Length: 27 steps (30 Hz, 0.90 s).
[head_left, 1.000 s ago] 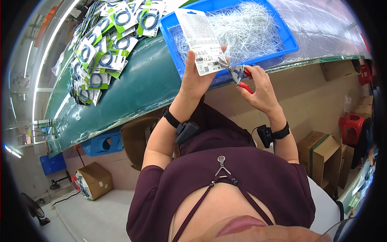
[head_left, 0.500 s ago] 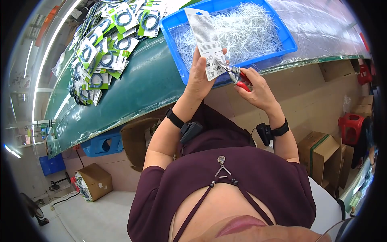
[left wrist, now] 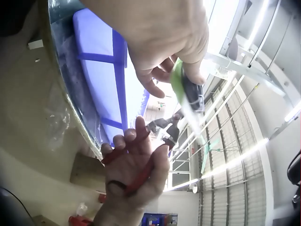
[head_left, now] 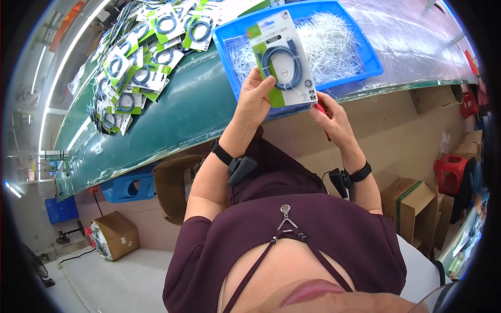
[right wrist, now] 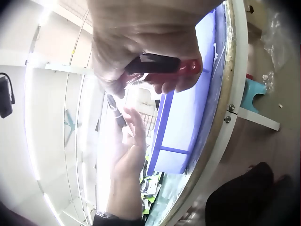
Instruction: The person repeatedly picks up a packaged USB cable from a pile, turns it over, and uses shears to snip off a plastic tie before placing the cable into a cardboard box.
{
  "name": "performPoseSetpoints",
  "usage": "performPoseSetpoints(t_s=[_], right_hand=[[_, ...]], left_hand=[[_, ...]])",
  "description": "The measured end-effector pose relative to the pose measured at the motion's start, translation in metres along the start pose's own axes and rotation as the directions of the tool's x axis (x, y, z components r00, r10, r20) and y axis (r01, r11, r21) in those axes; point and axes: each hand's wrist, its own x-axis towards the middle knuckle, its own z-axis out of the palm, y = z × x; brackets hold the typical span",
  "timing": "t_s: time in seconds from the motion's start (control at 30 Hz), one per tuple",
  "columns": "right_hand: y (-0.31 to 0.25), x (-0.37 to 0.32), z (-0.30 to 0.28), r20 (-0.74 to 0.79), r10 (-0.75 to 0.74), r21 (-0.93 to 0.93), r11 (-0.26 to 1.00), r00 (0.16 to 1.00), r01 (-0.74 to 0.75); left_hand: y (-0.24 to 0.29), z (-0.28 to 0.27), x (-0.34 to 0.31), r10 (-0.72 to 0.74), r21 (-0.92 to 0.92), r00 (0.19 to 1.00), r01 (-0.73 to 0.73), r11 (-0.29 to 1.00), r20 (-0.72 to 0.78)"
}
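In the head view my left hand point(head_left: 254, 101) pinches a carded cable pack point(head_left: 284, 72) by its lower left edge, thumb on the front. The white and green card faces up, with a coiled blue-grey USB-C cable tied on it. My right hand point(head_left: 336, 122) holds red-handled cutters point(head_left: 321, 108) at the card's lower right corner; the card hides their blades in the head view. Seen from the left wrist, the cutters point(left wrist: 141, 176) lie across the palm with their metal jaws apart, close to the card, which appears edge-on.
Behind the pack, a blue tray point(head_left: 374, 65) full of thin white plastic strips point(head_left: 334, 47) stands on the green table point(head_left: 182, 99). A heap of similar cable packs point(head_left: 141, 75) lies at the left. Cardboard boxes point(head_left: 412, 208) and a red stool point(head_left: 450, 169) are below at the right.
The card has turned from its printed back to its cable front. The cutters have gone from over the card's lower part to its lower right corner, their blades now covered.
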Motion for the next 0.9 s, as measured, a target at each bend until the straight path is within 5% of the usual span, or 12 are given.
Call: performPoseSetpoints(t_s=[0.13,0.17,0.23,0.27,0.37,0.57,0.67,0.9], right_hand=[[-0.004,0.001,-0.004,-0.221,0.05,-0.099,0.992,0.974,-0.073],[-0.012,-0.001,-0.004,-0.25,-0.069,-0.312,0.95,0.966,-0.013],[-0.028,-0.008,-0.001,-0.233,-0.302,-0.685,0.725,0.925,0.064],[-0.032,-0.011,0.0,-0.237,-0.297,-0.686,0.725,0.925,0.057],[-0.039,-0.016,0.004,-0.047,-0.511,-0.913,0.371,0.859,0.17],[-0.046,-0.017,0.011,-0.024,-0.475,-0.924,0.346,0.88,0.161],[-0.047,-0.015,0.011,-0.014,-0.483,-0.938,0.31,0.875,0.156],[-0.047,-0.014,0.009,0.026,-0.474,-0.948,0.269,0.88,0.172]], left_hand=[[0.009,0.028,-0.011,0.129,0.027,0.991,-0.128,0.991,-0.041],[0.009,0.028,-0.011,0.128,0.024,0.991,-0.127,0.992,-0.042],[0.008,0.028,-0.013,0.21,0.06,0.976,-0.207,0.977,-0.061],[0.008,0.027,-0.013,0.25,0.077,0.966,-0.245,0.967,-0.069],[0.009,0.03,-0.014,0.285,0.066,0.954,-0.279,0.958,-0.095],[0.009,0.031,-0.018,0.354,0.129,0.931,-0.342,0.931,-0.085],[0.005,0.029,-0.02,0.478,0.403,0.878,-0.436,0.805,-0.004],[0.004,0.034,-0.027,0.528,0.552,0.845,-0.481,0.681,0.084]])
